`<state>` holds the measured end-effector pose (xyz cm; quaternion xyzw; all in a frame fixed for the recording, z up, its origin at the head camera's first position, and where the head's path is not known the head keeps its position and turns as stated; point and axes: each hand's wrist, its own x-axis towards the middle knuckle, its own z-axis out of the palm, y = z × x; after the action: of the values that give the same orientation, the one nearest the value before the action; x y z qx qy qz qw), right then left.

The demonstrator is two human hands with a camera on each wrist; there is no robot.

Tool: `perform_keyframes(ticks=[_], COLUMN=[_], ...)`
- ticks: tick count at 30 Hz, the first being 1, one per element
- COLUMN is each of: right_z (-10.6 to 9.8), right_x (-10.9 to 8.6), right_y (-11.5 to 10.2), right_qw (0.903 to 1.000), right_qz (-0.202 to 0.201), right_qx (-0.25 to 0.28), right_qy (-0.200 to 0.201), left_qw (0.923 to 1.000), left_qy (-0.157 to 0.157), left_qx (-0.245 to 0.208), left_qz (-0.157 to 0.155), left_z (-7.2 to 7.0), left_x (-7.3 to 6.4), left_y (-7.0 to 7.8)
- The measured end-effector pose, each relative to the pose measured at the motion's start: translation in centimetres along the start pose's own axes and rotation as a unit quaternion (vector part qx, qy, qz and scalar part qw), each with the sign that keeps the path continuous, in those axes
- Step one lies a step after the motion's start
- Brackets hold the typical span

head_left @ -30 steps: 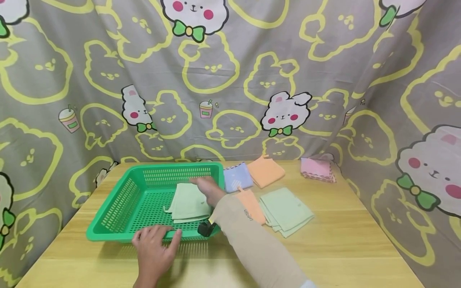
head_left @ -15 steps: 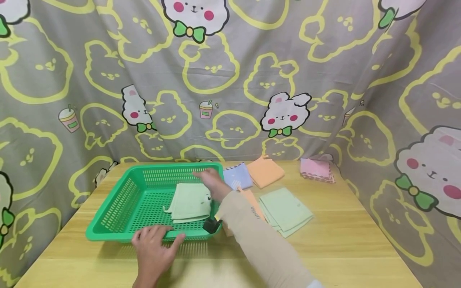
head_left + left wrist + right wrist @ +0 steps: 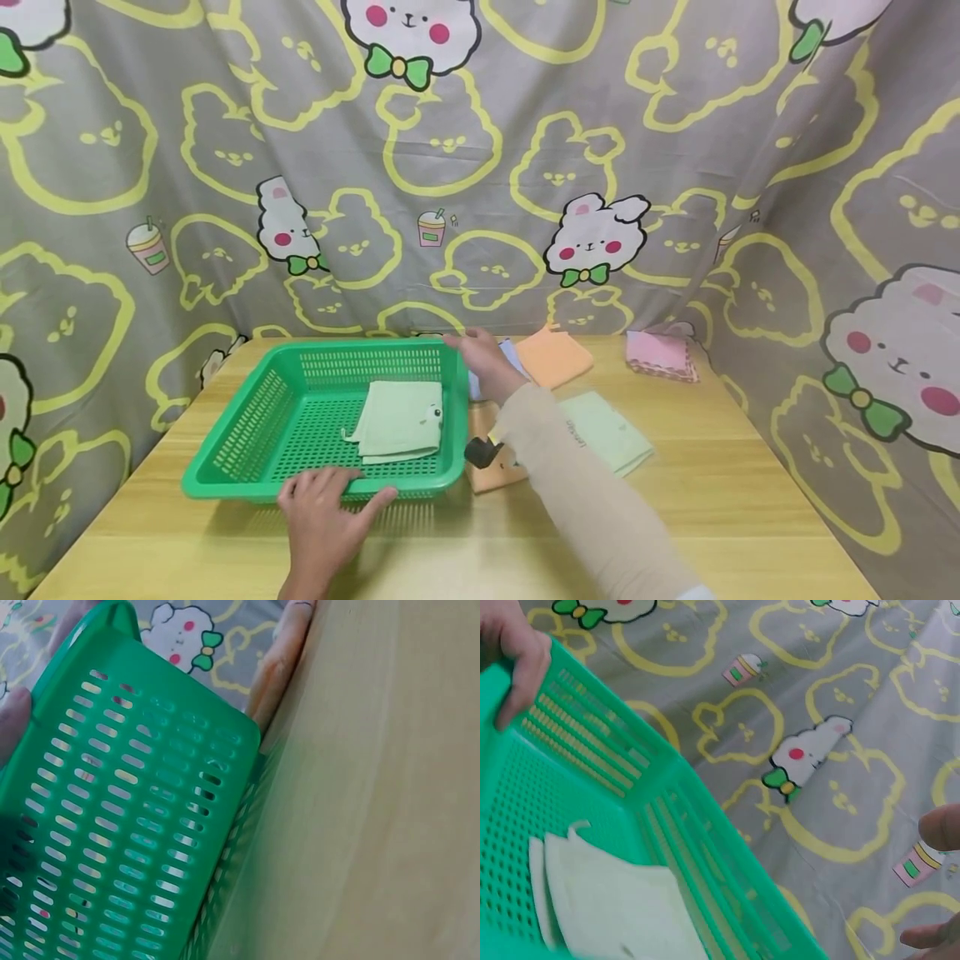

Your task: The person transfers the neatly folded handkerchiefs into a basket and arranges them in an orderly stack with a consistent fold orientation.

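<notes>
A green plastic basket [image 3: 247,486] stands on the left of the table. My left hand [image 3: 322,521] grips its front rim, fingers hooked over the edge. A folded light green towel [image 3: 401,421] with a small animal face lies inside, at the right. My right hand [image 3: 487,367] holds nothing and hovers just outside the basket's right rim, fingers extended. Partly hidden behind that hand is a blue folded towel [image 3: 512,354]. Below the right wrist an orange folded towel [image 3: 497,481] lies against the basket's side. In the right wrist view, right-hand fingers [image 3: 941,829] show apart from the basket.
Another light green towel [image 3: 609,429] is partly covered by the right sleeve [image 3: 577,475]. Farther back lie an orange towel [image 3: 555,358] and, at the far right, a pink one [image 3: 660,352]. A patterned curtain [image 3: 480,167] closes off the table's back and sides.
My right hand has risen from beside the green towel in the basket and moved right, past the rim, leaving the towel inside. The left hand stays at the front rim.
</notes>
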<state>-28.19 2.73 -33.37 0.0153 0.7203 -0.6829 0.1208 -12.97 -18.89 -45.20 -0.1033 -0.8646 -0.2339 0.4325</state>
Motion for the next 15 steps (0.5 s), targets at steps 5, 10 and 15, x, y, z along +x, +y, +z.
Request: perform_keyframes(ticks=[5, 10, 15], right_z=[-2.7, -5.7, -9.0], right_x=[0.2, 0.1, -0.2], right_y=[0.1, 0.3, 0.5], right_qw=[0.9995, 0.9989, 0.9974], right_qz=[0.002, -0.003, -0.015], right_qx=[-0.027, -0.036, -0.046], right_qy=[0.018, 0.031, 0.054], left_qw=[0.9999, 0.9998, 0.9998], left_qy=[-0.009, -0.013, -0.014], left_qx=[0.0, -0.002, -0.003], left_qz=[-0.009, -0.015, -0.016], left_z=[-0.1, -0.2, -0.2], left_x=[0.0, 0.0, -0.1], left_y=[0.0, 0.0, 0.0])
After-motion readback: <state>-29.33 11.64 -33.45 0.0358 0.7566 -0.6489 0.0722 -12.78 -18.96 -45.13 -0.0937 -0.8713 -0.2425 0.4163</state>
